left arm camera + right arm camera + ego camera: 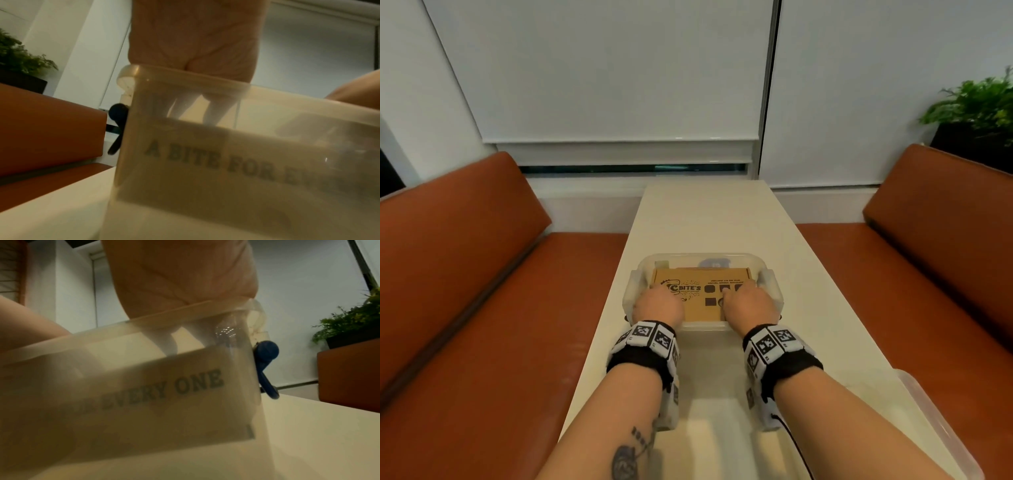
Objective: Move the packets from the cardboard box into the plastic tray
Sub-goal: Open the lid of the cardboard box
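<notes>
A clear plastic tray [702,255] stands mid-table with a brown printed cardboard box [702,278] inside it, lid down. My left hand [659,305] and right hand [748,303] both sit on the box's near edge, fingers over the lid. In the left wrist view the left hand [195,40] dips past the tray rim [185,73], digits reaching the top edge of the box [205,178]. The right wrist view shows the right hand [180,272] doing the same at the box [164,402]. A bluish object [714,263] lies behind the box; no packets are clearly visible.
The long white table [709,219] runs between two orange benches [465,274] [935,267]. Another clear plastic piece [941,421] lies at the near right table edge. The tray carries side latches [267,353] [118,112]. A potted plant [976,102] stands at the far right.
</notes>
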Demonstrator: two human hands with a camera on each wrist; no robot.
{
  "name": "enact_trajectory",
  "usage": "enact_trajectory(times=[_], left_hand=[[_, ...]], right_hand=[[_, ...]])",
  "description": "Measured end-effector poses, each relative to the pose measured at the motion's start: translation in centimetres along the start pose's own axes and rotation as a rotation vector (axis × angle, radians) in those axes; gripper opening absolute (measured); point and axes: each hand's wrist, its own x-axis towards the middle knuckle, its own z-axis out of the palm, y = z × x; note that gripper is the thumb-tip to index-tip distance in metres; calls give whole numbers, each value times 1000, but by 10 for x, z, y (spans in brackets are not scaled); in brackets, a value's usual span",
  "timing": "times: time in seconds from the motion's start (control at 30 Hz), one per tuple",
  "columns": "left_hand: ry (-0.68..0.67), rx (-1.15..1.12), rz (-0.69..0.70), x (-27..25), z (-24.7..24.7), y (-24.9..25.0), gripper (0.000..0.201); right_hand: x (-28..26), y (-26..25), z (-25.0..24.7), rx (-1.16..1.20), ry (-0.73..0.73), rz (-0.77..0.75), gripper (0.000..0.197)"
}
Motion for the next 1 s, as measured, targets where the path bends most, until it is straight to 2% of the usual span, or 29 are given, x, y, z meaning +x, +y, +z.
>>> enact_trajectory(times=[0.23, 0.4, 0.63, 0.77, 1.0], left_hand=[[52, -107, -104, -9, -3, 2, 28], [148, -203, -105, -15, -14, 2, 19], [286, -261, -28, -26, -44, 7, 39], [347, -255, 5, -39, -66, 10, 41], [355, -247, -12, -98, -89, 4, 45]], right_hand=[[-12, -2, -2, 83, 137, -53, 42], [-17, -3, -7, 213, 134, -55, 43], [-23, -17, -32, 340, 195, -143, 48], [-34, -24, -57, 328, 222, -169, 51], [-87, -25, -90, 314, 223, -205, 44]])
